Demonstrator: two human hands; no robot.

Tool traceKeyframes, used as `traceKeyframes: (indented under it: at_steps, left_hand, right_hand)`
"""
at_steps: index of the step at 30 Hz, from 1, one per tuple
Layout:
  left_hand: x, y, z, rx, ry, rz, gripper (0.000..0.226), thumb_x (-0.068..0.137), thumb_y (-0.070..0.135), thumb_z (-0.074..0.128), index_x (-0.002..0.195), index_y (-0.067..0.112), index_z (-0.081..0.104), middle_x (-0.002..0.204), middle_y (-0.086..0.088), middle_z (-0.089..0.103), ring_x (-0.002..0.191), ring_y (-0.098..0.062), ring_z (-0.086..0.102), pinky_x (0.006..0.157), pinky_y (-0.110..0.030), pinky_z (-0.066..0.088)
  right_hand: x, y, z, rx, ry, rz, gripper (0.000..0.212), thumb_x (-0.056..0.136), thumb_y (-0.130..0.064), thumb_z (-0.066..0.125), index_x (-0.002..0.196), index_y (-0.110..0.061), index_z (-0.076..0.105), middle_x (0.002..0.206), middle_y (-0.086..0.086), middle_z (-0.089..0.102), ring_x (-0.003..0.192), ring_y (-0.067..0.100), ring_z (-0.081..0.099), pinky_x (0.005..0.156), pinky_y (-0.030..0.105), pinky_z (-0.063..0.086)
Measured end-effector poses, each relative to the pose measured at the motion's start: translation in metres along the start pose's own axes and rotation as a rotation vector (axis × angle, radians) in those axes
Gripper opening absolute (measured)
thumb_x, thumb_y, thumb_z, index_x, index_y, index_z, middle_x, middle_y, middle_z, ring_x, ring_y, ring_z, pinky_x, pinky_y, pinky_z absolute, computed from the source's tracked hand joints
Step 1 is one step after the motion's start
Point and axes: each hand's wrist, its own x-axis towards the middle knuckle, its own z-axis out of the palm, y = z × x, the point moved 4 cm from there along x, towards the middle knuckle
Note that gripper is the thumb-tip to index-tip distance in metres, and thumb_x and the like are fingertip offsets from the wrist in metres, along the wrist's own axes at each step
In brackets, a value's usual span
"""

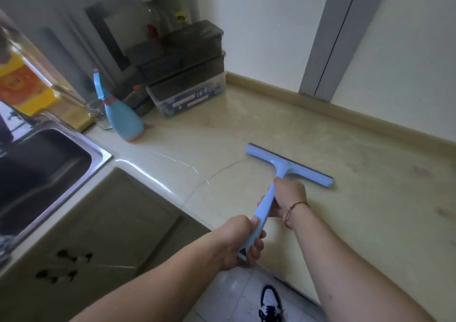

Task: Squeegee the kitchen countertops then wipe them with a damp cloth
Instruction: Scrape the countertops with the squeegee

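A light blue squeegee (pixel 286 165) lies with its dark rubber blade flat on the beige countertop (pixel 357 173), near the middle of the view. My left hand (pixel 239 241) grips the end of its long handle at the counter's front edge. My right hand (pixel 288 197) grips the handle higher up, just behind the blade head. No cloth is in view.
A blue spray bottle (pixel 123 117) stands left of the squeegee, beside a small glass jar (pixel 97 114). Stacked dark storage boxes (pixel 182 75) fill the back corner. A steel sink (pixel 47 173) lies at the left. A raised beige backsplash strip (pixel 345 109) runs along the wall.
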Motion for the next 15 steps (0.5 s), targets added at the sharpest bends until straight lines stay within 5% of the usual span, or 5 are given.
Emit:
traceKeyframes:
  at_steps: [15]
  left_hand:
    - [-0.054, -0.088, -0.028, -0.032, 0.004, -0.080, 0.039, 0.103, 0.039, 0.031, 0.081, 0.012, 0.049, 0.057, -0.001, 0.044, 0.045, -0.012, 0.034, 0.042, -0.016, 0.025]
  right_hand:
    - [-0.078, 0.069, 0.008, 0.004, -0.019, 0.010, 0.032, 0.089, -0.025, 0.054, 0.095, 0.007, 0.056, 0.082, 0.029, 0.068, 0.057, 0.040, 0.069, 0.056, 0.060, 0.057]
